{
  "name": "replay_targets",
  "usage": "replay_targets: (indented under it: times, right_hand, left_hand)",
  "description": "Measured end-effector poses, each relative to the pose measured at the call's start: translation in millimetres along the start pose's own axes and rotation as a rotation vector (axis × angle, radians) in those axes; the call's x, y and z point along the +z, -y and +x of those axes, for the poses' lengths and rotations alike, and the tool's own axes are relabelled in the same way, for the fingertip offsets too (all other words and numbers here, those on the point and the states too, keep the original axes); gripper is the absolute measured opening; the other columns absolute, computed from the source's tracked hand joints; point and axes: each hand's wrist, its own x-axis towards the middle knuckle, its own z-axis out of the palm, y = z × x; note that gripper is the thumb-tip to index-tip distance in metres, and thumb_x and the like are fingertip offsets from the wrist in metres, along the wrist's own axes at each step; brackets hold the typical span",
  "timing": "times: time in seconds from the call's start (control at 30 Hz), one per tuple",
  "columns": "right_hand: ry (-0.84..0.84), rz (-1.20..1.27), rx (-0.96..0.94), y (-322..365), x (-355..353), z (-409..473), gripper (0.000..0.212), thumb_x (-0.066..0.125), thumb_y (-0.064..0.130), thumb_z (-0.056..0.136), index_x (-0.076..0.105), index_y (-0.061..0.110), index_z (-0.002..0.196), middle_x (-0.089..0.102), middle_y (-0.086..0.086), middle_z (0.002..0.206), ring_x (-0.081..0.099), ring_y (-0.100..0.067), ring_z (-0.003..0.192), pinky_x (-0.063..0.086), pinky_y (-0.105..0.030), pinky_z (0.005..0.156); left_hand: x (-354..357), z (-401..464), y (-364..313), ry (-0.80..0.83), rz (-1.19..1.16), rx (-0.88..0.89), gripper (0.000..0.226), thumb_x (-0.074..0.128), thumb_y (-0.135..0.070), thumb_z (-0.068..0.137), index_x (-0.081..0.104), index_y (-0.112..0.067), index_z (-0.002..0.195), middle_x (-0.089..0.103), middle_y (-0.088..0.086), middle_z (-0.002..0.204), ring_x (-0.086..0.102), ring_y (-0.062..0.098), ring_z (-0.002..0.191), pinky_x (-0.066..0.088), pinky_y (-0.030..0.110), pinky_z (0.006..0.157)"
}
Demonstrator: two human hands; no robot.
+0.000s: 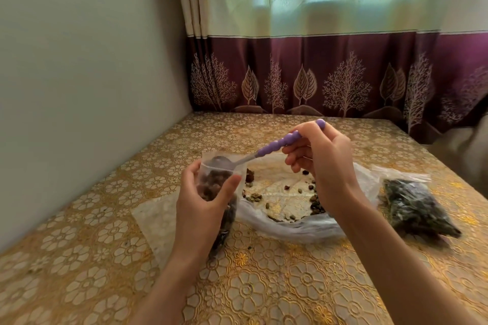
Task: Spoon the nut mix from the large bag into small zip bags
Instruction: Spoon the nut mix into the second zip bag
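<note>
My left hand (203, 203) grips a small clear zip bag (215, 179), upright and partly filled with brown nut mix. My right hand (319, 163) holds a spoon with a purple beaded handle (280, 144). The spoon's metal bowl sits inside the small bag's open mouth. The large clear bag (282, 208) lies flat and open on the table between my hands, with a few scattered nuts and seeds left in it. My right wrist covers its right part.
A filled small bag of dark mix (414, 206) lies at the right. Another filled bag (224, 229) lies under my left hand, beside empty clear bags (155, 219). The table has a gold floral cloth (264, 285). A wall stands left, a curtain behind.
</note>
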Motion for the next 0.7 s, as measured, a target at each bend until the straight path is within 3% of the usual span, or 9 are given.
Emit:
replay_targets:
  times: [0.17, 0.27, 0.33, 0.53, 0.7]
  right_hand:
    - [0.016, 0.009, -0.05, -1, -1, 0, 0.019, 0.042, -0.001, 0.085, 0.056, 0.0, 0.072, 0.066, -0.002, 0.055, 0.051, -0.012, 0.047, 0.041, -0.021, 0.041]
    - [-0.045, 0.072, -0.055, -1, -3, 1, 0.018, 0.043, -0.001, 0.084, 0.056, 0.003, 0.072, 0.066, -0.004, 0.058, 0.049, -0.014, 0.047, 0.04, -0.022, 0.041]
    - [-0.103, 0.11, -0.035, -2, -5, 2, 0.017, 0.043, 0.001, 0.084, 0.055, 0.004, 0.072, 0.066, -0.005, 0.058, 0.048, -0.013, 0.048, 0.039, -0.021, 0.042]
    - [-0.287, 0.14, 0.132, -10, -26, 13, 0.019, 0.045, 0.009, 0.089, 0.054, 0.008, 0.073, 0.063, 0.0, 0.052, 0.05, -0.012, 0.049, 0.041, -0.02, 0.044]
    - [-0.267, -0.155, 0.132, -23, -48, 18, 0.02, 0.047, 0.009, 0.088, 0.057, 0.007, 0.071, 0.059, 0.004, 0.047, 0.047, -0.009, 0.047, 0.039, -0.017, 0.041]
  left_hand:
    - [0, -1, -2, -0.007, -0.014, 0.001, 0.05, 0.067, -0.061, 0.061, 0.038, -0.055, 0.101, 0.052, -0.035, 0.096, 0.048, -0.028, 0.087, 0.04, -0.001, 0.064]
    - [0, 0, -3, -0.012, 0.001, 0.023, 0.053, 0.066, -0.058, 0.063, 0.036, -0.052, 0.106, 0.057, -0.04, 0.09, 0.049, -0.028, 0.084, 0.039, -0.003, 0.063]
    - [-1, 1, -3, -0.019, 0.0, 0.04, 0.061, 0.066, -0.057, 0.065, 0.037, -0.043, 0.116, 0.061, -0.03, 0.091, 0.053, -0.023, 0.082, 0.037, -0.005, 0.061]
    - [-6, 2, -5, -0.044, -0.021, 0.076, 0.072, 0.064, -0.063, 0.063, 0.036, -0.037, 0.124, 0.066, -0.013, 0.102, 0.061, -0.004, 0.094, 0.04, 0.011, 0.077]
    - [-6, 2, -6, -0.047, -0.033, 0.118, 0.077, 0.065, -0.059, 0.065, 0.04, -0.025, 0.128, 0.066, -0.023, 0.094, 0.062, -0.007, 0.089, 0.041, 0.017, 0.082]
